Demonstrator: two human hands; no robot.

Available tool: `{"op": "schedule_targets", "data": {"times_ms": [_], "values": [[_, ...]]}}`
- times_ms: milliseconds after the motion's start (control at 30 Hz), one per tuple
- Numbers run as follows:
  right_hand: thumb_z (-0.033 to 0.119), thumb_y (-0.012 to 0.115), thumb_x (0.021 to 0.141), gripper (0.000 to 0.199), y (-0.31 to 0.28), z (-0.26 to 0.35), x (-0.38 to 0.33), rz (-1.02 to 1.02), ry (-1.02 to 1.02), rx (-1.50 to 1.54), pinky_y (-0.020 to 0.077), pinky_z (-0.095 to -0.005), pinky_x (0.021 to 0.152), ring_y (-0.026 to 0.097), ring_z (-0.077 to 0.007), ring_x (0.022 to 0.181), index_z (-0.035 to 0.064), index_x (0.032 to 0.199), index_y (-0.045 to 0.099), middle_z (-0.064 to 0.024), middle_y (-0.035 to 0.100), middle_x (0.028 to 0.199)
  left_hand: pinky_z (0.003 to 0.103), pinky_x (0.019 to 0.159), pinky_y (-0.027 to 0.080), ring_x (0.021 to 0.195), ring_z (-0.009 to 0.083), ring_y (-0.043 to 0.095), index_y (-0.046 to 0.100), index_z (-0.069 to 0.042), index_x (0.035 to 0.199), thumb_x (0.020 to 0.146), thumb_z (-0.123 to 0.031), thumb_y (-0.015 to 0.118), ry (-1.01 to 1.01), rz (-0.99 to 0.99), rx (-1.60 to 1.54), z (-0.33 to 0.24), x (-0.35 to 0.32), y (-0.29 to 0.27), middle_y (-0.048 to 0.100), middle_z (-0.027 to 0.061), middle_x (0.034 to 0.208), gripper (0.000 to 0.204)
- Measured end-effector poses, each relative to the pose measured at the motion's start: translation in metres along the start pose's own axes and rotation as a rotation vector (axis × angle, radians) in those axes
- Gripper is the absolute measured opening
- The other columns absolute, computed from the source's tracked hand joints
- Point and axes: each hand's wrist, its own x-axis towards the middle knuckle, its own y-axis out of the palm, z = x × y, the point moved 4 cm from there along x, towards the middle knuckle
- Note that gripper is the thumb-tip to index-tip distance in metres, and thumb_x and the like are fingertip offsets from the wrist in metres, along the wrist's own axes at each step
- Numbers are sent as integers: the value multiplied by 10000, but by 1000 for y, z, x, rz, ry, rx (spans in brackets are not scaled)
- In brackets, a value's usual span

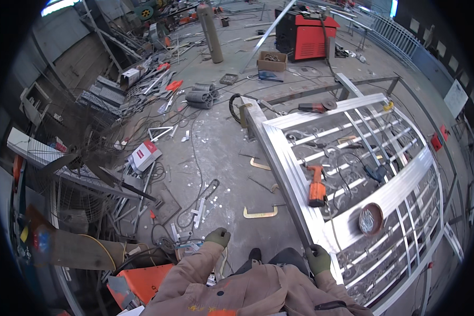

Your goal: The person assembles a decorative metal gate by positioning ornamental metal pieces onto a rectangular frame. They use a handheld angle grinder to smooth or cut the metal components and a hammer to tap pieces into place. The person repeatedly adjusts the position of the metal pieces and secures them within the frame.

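Note:
My left hand (217,237), in a green glove, is held over the floor with its fingers curled in; nothing shows in it. My right hand (318,259), gloved alike, is at the near left corner of a silver metal gate panel (300,181), its fingers closed round the edge. Scrollwork and bars fill the panel, which lies on a dark steel stand (274,97). On the panel are an orange power drill (316,187), a round reddish dish of small fasteners (371,219), an angle grinder (317,107) and a dark-blue power tool (375,173).
Yellow clamps (260,213) and cables lie on the floor to the panel's left. A large fan (76,152), a red-white box (144,156) and an orange bin (145,282) are on the left. Farther off stand a gas cylinder (210,34), a cardboard box (272,61) and a red machine (313,39).

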Motion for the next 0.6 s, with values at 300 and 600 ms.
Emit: {"op": "schedule_targets", "data": {"times_ms": [300,600], "values": [[512,819,1024,542,49,89,167,66,-133,-25,653,-470,888,854,-341,985,47,1302,849,-197,870,1039,435,1065,621,1199,335,819,808,-86,1413,1044,-552,778,-90,154,-13,-52,96,1,853,210,1300,595],[378,856,1040,459,3,125,290,-32,-5,131,649,-406,879,842,-269,949,25,1330,820,-172,864,1059,475,1097,620,1221,397,815,815,-105,1408,1033,-530,749,-39,124,26,-174,267,-36,856,204,1296,571]]}}
